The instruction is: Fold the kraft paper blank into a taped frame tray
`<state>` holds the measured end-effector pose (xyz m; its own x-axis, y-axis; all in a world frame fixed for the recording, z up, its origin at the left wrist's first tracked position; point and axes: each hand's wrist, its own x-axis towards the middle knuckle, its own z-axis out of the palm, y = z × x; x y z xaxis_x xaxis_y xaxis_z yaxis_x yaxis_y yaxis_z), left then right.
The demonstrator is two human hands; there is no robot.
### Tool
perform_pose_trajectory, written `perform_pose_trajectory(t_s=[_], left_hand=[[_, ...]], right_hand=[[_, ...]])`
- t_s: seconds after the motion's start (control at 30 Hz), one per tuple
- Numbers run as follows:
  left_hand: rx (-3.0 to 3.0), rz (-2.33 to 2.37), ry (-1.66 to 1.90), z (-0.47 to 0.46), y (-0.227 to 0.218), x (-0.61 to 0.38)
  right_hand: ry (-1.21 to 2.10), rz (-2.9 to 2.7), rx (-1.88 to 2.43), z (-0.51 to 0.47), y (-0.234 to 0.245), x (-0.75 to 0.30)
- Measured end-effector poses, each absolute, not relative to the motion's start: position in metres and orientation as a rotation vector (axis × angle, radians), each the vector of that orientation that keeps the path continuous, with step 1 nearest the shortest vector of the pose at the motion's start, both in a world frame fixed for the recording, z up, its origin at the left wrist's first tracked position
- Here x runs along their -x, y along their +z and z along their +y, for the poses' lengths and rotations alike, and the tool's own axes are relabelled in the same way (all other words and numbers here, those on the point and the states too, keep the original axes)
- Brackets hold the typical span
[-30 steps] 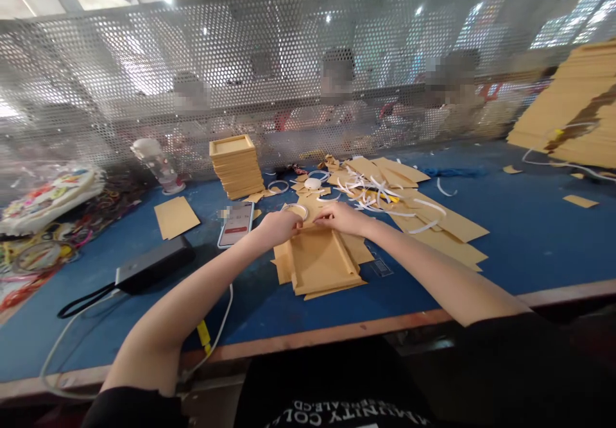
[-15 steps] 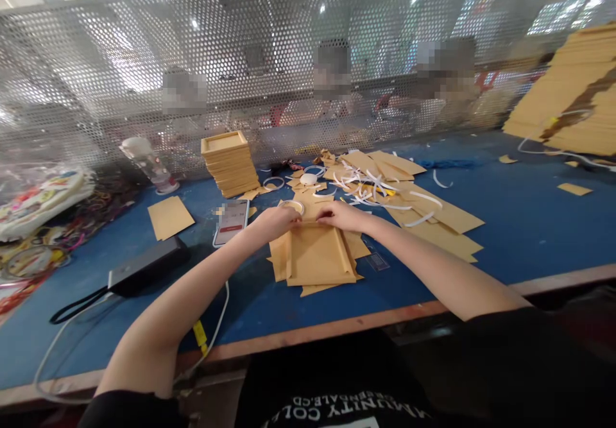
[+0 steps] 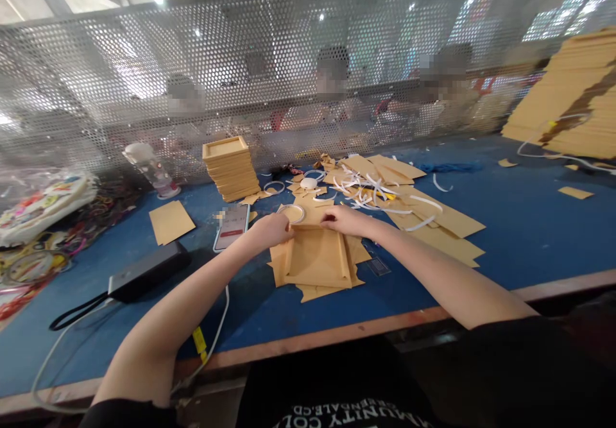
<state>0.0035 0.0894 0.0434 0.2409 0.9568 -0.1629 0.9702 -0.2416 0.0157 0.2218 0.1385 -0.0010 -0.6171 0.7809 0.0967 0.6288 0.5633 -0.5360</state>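
A shallow brown cardboard tray with raised folded sides lies in front of me on several loose cardboard sheets. My left hand is closed on its far left corner, the fingertips pressed to the rim. At the far edge, toward the right corner, my right hand pinches the same tray with thumb and fingers together. Just beyond my left hand lies a white tape ring. Parts of the far wall are hidden behind my fingers.
A stack of finished trays stands back left, near a phone and a black power bank. White paper strips cover cardboard sheets on the right. A perforated metal screen closes the back, with people behind it.
My left hand has shifted slightly left and down to the tray's corner. My right hand has moved slightly right along the far edge. The far wall now looks more upright.
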Motion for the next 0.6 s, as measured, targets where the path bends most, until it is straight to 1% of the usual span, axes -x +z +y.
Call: perform_pose_trajectory(t_s=[0.1,0.33,0.6], left_hand=[[-2.362,1.879,-0.159,0.086,0.042,-0.006],[-2.323,1.975,-0.029,0.077,0.027,-0.009],[-2.34,2.048,0.164,0.066,0.016,-0.003]], right_hand=[[0.631,-2.484,1.147,0.137,-0.001,-0.222],[0.461,-2.598,0.962,0.135,-0.005,-0.221],[0.541,-2.452,1.037,0.117,-0.009,-0.197]])
